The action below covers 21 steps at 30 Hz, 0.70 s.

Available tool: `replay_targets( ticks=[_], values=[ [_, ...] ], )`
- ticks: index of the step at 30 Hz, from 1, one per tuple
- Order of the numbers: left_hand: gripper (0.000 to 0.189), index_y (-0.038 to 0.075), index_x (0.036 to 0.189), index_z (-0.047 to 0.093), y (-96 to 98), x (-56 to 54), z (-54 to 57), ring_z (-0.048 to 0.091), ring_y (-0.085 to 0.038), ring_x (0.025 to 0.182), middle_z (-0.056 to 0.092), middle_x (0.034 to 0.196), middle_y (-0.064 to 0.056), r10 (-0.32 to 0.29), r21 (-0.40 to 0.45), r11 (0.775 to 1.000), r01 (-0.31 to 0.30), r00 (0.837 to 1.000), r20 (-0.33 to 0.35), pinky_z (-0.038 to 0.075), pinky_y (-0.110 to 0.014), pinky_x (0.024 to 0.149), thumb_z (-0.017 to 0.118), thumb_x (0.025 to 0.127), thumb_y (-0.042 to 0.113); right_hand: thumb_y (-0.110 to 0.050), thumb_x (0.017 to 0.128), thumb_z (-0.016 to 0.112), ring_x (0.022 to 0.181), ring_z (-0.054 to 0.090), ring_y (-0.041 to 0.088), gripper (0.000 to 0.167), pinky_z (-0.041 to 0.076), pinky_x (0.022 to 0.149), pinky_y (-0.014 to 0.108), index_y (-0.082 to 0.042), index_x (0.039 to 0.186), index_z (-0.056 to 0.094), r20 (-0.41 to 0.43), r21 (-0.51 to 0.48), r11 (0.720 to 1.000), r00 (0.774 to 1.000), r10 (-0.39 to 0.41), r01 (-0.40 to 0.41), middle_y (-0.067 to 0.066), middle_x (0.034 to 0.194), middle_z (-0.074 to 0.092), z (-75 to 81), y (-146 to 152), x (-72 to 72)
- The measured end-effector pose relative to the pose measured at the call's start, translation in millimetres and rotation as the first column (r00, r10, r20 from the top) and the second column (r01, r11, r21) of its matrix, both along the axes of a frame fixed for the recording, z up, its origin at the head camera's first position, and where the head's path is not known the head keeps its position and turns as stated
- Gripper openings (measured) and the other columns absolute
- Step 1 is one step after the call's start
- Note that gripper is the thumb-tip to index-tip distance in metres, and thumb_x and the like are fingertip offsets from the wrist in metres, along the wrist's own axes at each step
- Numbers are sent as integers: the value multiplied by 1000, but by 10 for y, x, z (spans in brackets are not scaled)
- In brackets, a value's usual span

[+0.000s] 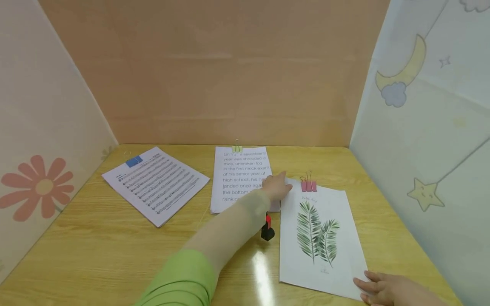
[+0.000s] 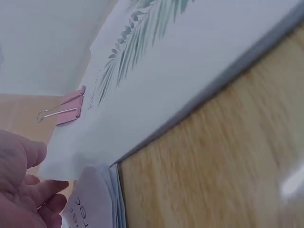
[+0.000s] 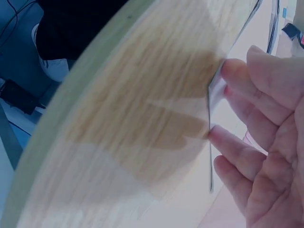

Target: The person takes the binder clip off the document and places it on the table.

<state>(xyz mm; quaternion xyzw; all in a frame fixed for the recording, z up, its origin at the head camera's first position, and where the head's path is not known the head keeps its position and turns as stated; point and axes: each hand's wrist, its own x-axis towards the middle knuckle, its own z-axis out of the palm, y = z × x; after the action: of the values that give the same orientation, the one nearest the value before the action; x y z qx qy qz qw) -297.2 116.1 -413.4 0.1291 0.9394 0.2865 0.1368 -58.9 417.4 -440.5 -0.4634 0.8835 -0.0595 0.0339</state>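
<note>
A stack of paper (image 1: 321,238) with a drawing of green fern-like leaves lies on the right of the table, with a pink binder clip (image 1: 308,185) on its top edge. My left hand (image 1: 276,187) reaches to its upper left corner, fingers loosely bent with nothing gripped between them; whether they touch the corner is unclear. At the lower right corner, the fingers of my right hand (image 1: 390,289) rest against the edge of the sheets. Beside it lies a stack of printed text (image 1: 233,178) with a yellow-green binder clip (image 1: 237,148), partly covered by my left hand and forearm.
Sheet music (image 1: 160,187) with a blue clip (image 1: 134,161) lies askew on the left. A small black and red object (image 1: 268,231) sits by my left forearm, partly hidden. Walls enclose the wooden table (image 1: 115,255) at the back and both sides.
</note>
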Motion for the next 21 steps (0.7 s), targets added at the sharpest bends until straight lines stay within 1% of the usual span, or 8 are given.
replay_targets(
  ticks=[3, 6, 9, 11, 13, 16, 19, 21],
  values=[
    [57, 18, 151, 31, 37, -16, 1, 40, -23, 134, 45, 146, -4, 44, 162, 985, -52, 998, 54, 32, -38, 109, 50, 100, 35, -35, 86, 70, 116, 57, 12, 50, 53, 69, 26, -31, 132, 51, 4, -10, 1000, 1000, 14, -14, -14, 139, 50, -10, 1, -18],
    [50, 15, 145, 43, 77, -37, -6, 51, -20, 124, 53, 138, -4, 69, 309, 947, -89, 995, 74, 42, -34, 101, 54, 99, 31, -36, 87, 69, 114, 58, 13, 46, 53, 70, 27, -32, 129, 52, 5, 15, 1000, 1000, 16, -16, -15, 137, 51, -13, -4, -21],
    [35, 12, 127, 61, 114, -72, -27, 61, -16, 99, 65, 115, -3, 69, 355, 931, -81, 997, 45, 50, -31, 83, 58, 97, 31, -34, 87, 69, 114, 59, 13, 45, 53, 70, 27, -31, 128, 51, 10, 28, 999, 999, 33, -33, -14, 138, 51, -9, -4, -46],
    [28, 11, 115, 67, 133, -86, -41, 59, -13, 83, 67, 102, 0, 64, 364, 929, -70, 998, 29, 50, -28, 71, 60, 96, 31, -33, 87, 69, 113, 59, 13, 44, 52, 70, 27, -30, 127, 52, 13, 25, 999, 999, 40, -41, -14, 137, 51, -5, -6, -63],
    [25, 10, 109, 69, 144, -87, -43, 56, -11, 75, 66, 95, 1, 51, 361, 931, -55, 999, 18, 48, -27, 65, 60, 96, 29, -33, 86, 70, 111, 60, 14, 42, 52, 71, 25, -29, 125, 55, -4, 23, 998, 998, 59, -59, -14, 136, 52, -5, -13, -84],
    [27, 9, 116, 66, 154, -60, -19, 58, -10, 79, 66, 102, 0, 41, 359, 932, -47, 999, 24, 49, -26, 68, 57, 98, 26, -33, 85, 71, 108, 62, 14, 37, 51, 71, 23, -26, 120, 65, -26, 25, 997, 997, 77, -76, -13, 134, 54, -8, -20, -104],
    [33, 7, 128, 59, 158, -17, 25, 60, -15, 97, 63, 119, -5, 33, 347, 937, -44, 999, 37, 51, -30, 80, 52, 100, 23, -35, 86, 69, 106, 63, 15, 30, 52, 70, 25, -22, 113, 73, -20, 57, 995, 996, 86, -85, -13, 132, 56, -8, -31, -126],
    [39, 8, 136, 51, 169, 8, 49, 56, -18, 115, 57, 132, -5, 32, 342, 939, -48, 998, 53, 47, -32, 93, 48, 100, 22, -37, 89, 66, 107, 63, 15, 29, 52, 70, 28, -21, 112, 74, 25, 95, 992, 996, 85, -87, -13, 131, 56, -4, -37, -143]
  ],
)
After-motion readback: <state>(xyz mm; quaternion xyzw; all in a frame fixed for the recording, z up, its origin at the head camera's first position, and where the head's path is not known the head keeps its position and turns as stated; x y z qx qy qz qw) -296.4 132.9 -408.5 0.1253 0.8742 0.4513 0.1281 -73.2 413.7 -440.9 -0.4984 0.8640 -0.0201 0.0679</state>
